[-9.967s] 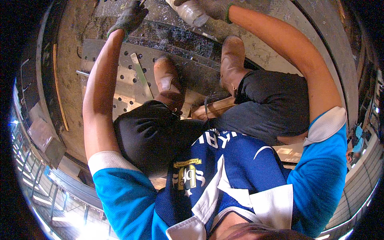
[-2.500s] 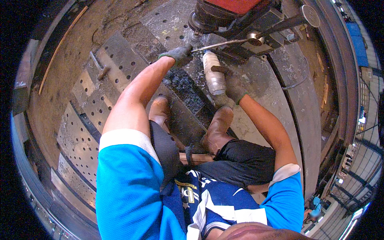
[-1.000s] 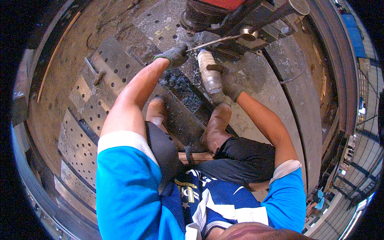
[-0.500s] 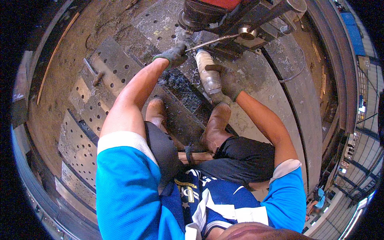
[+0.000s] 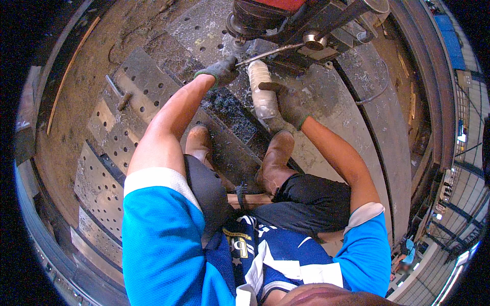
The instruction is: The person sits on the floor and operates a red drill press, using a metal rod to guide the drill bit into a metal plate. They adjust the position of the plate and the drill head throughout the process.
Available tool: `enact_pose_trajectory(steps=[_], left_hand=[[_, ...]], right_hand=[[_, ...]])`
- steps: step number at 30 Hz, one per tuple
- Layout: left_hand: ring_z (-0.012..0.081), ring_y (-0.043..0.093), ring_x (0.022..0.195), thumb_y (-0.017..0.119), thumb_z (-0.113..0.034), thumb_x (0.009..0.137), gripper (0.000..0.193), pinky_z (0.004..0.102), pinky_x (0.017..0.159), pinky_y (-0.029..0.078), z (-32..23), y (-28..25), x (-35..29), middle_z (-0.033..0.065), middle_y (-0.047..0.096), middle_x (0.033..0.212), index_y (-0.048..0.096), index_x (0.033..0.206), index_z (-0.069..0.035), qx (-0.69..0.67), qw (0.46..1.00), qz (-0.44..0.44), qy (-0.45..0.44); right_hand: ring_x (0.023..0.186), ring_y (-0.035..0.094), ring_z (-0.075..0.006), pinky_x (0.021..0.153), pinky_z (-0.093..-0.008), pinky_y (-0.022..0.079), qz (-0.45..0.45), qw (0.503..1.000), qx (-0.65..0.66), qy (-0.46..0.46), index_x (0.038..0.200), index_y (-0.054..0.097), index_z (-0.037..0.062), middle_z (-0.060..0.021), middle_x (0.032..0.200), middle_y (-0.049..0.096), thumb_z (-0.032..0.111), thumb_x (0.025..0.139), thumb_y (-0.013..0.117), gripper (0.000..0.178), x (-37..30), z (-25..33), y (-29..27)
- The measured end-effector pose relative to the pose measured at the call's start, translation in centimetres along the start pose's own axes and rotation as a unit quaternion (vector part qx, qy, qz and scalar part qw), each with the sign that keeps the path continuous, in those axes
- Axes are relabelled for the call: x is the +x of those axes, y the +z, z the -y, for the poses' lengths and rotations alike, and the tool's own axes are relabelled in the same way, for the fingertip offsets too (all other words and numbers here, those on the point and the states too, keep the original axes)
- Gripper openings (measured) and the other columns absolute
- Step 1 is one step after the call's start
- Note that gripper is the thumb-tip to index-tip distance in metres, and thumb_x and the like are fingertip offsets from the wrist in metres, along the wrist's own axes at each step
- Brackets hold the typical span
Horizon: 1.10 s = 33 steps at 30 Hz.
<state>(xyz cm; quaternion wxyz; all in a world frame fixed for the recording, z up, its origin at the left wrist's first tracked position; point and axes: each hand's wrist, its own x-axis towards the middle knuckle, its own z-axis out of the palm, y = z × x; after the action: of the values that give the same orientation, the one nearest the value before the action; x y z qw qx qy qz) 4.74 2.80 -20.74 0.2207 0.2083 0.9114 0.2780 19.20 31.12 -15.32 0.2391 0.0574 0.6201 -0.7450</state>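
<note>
Left hand (image 5: pixel 218 71), in a dark work glove, is fisted tight around the end of a thin metal lever (image 5: pixel 268 52). The lever runs up and right from the glove into the drill machine (image 5: pixel 301 23) at the top of the view. Fingers fully wrapped, no gap visible.

Right hand (image 5: pixel 288 104), also gloved, is curled around a translucent white plastic bottle (image 5: pixel 260 89). It holds the lower end of the bottle; the thumb lies across the body, fingers behind. The bottle is tilted with its far end up toward the drill head, just below the lever, right beside the left glove. Cannot tell whether the nozzle touches the workpiece; that end sits behind the lever.

The machine has a dark body with a red top and stands on a grey steel plate (image 5: pixel 357 102). Metal chips lie scattered on the plate near the machine's base. A dark heap of swarf (image 5: pixel 229 107) sits just below the two hands, between them and the boots.

The person is crouched, brown boots (image 5: pixel 275 158) planted on the steel. Perforated plates (image 5: pixel 132 102) with rows of drilled holes spread out to the left. A small hammer-like tool (image 5: pixel 118 94) lies on one of them, well apart from both hands.
</note>
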Motion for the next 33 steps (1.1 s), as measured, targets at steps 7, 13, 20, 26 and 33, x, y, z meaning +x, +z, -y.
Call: enact_pose_trajectory(steps=[7,13,20,26,33], left_hand=[[0.0531,0.071,0.112,0.067,-0.036,0.099,0.042,0.0608,0.093,0.054,-1.2,-0.8,-0.3,0.0298,0.075,0.117,0.058,0.133,-0.013,-0.008,1.0,0.025,-0.01],[0.0524,0.071,0.113,0.067,-0.036,0.099,0.044,0.0608,0.093,0.054,-0.8,-0.4,0.1,0.0302,0.074,0.118,0.057,0.134,-0.012,0.006,1.0,0.021,-0.002],[0.0517,0.071,0.11,0.066,-0.031,0.098,0.043,0.0589,0.091,0.054,-0.8,-0.2,0.3,0.0303,0.074,0.115,0.057,0.134,-0.009,-0.005,1.0,0.017,0.016],[0.0514,0.071,0.108,0.067,-0.03,0.097,0.042,0.0586,0.089,0.054,-0.2,0.3,-0.2,0.0305,0.074,0.113,0.057,0.132,-0.008,-0.022,0.999,-0.014,0.025],[0.0503,0.073,0.103,0.069,-0.032,0.097,0.042,0.0584,0.084,0.055,-1.9,-0.2,0.3,0.0298,0.075,0.108,0.057,0.131,-0.009,-0.051,0.998,0.035,-0.001]], right_hand=[[0.1,0.071,-0.0192,0.091,-0.0345,0.062,-0.015,0.999,0.027,0.02,0.135,0.076,0.0151,-0.0066,0.123,0.075,0.018,0.112,0.056,0.031,-0.2,-0.6,-0.4],[0.09,0.072,-0.0194,0.079,-0.0349,0.064,0.003,0.999,0.043,0.006,0.142,0.07,0.0113,-0.0087,0.119,0.075,0.023,0.113,0.054,0.035,-0.6,-1.2,-0.9],[0.086,0.072,-0.0207,0.076,-0.0359,0.064,0.001,0.999,0.043,0.01,0.142,0.068,0.008,-0.0098,0.115,0.075,0.023,0.114,0.052,0.036,-1.2,-0.4,-0.4],[0.099,0.073,-0.023,0.09,-0.0377,0.063,-0.072,0.995,0.003,0.063,0.13,0.076,0.0053,-0.0113,0.123,0.074,0.017,0.112,0.055,0.03,-1.5,1.9,1.5],[0.072,0.069,-0.0219,0.062,-0.0351,0.061,-0.047,0.988,0.134,0.06,0.122,0.077,0.0113,-0.0061,0.099,0.074,0.028,0.107,0.066,0.026,-1.6,1.2,0.5]])
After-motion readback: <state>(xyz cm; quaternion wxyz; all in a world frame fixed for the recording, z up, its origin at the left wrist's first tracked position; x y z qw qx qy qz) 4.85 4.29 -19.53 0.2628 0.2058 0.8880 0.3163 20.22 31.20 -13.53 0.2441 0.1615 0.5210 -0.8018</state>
